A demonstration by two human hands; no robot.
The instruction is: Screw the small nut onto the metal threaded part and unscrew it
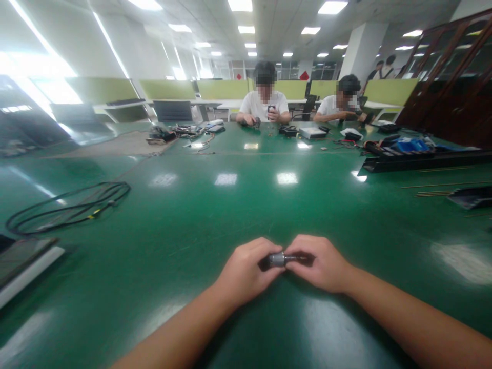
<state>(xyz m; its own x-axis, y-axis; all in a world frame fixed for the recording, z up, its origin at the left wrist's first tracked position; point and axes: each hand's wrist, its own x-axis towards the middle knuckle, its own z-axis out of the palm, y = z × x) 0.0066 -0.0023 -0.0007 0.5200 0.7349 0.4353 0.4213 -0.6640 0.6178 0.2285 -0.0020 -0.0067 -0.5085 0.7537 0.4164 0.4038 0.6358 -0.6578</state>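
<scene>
Just above the green table [192, 205], my two hands meet around a small grey metal cylinder [277, 259]. My left hand [246, 266] is closed on the cylinder, thumb and fingers pinching its left part. A thin dark metal rod [295, 258] sticks out of its right end, and my right hand [325, 261] pinches this rod between thumb and fingertips. The cylinder lies roughly level. Its left end is partly hidden by my left fingers, and I cannot tell whether rod and cylinder are one piece.
A coiled black cable [69, 207] lies at left, above a flat panel-like object [31, 266]. Black channels [423, 160] with blue parts and thin brass rods [446, 185] are at right. Across the table sit two people [265, 105], among tools and a white box [312, 133].
</scene>
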